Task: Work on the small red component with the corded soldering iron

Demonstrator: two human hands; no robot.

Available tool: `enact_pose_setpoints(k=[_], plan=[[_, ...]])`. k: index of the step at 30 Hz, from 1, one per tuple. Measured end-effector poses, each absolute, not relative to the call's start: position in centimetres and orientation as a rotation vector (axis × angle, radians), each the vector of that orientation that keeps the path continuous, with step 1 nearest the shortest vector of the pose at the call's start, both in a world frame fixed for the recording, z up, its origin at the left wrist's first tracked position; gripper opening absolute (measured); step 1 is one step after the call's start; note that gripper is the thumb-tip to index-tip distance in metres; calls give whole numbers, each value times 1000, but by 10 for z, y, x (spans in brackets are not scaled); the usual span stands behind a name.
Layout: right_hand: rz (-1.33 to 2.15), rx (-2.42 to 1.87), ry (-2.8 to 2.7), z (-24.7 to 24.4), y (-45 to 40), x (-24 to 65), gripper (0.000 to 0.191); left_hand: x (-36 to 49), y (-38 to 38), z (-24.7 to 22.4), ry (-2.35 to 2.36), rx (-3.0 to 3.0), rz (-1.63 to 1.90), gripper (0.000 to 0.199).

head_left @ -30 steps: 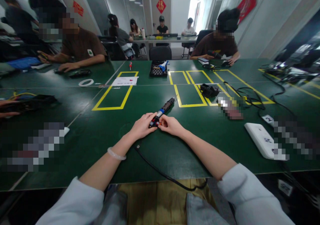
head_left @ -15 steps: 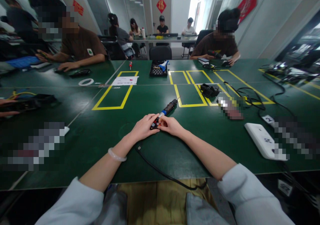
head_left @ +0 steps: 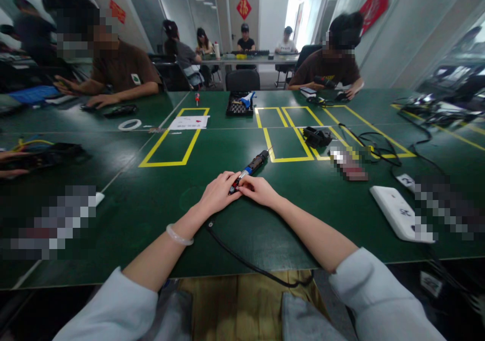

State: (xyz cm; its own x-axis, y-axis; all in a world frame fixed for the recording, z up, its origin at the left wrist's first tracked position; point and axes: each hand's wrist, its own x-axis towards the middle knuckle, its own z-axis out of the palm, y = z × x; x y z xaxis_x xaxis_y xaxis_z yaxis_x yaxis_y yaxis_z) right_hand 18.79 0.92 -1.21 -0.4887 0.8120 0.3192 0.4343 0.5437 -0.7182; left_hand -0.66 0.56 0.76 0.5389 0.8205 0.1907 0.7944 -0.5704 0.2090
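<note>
Between my hands lies an electric screwdriver [head_left: 256, 162], its thin bit pointing away to the upper right. Its front is black with a blue band, and small silver and red parts show in its rear section. My left hand [head_left: 220, 190] is closed around the left side of that rear section. From the other side, my right hand [head_left: 258, 189] pinches at the same end; its fingertips cover whatever small part they grip. A black cable [head_left: 242, 261] with a plug-like end lies on the green table below my hands, and I cannot see it joined to the screwdriver.
Yellow tape rectangles [head_left: 162, 165] mark the green table [head_left: 326, 214]. A black tray of parts [head_left: 239, 109], a black bracket-like item [head_left: 317, 137], a tape roll [head_left: 129, 124] and a white power bank-like box [head_left: 397, 214] lie around. Co-workers sit across the table and at far left.
My right fingertips have moved slightly left over the screwdriver's rear end, and an orange bit seen there before is now covered. The screwdriver stays in place.
</note>
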Motion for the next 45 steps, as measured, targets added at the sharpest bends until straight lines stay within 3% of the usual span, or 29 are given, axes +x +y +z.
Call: enact_pose_setpoints(k=[13, 23, 33, 38, 45], plan=[[710, -1043, -2139, -12, 12, 192, 10, -29, 26, 9, 1699, 2663, 323, 60], [684, -1043, -2170, -13, 14, 195, 11, -133, 70, 8, 2328, 2187, 291, 61], [676, -1040, -2182, -14, 15, 194, 11, -193, 64, 16, 2728, 1694, 387, 67], [673, -1045, -2184, -13, 14, 194, 11, -188, 62, 15, 2769, 1690, 578, 57], [682, -1058, -2179, -12, 13, 193, 11, -184, 59, 17, 2776, 1772, 428, 42]])
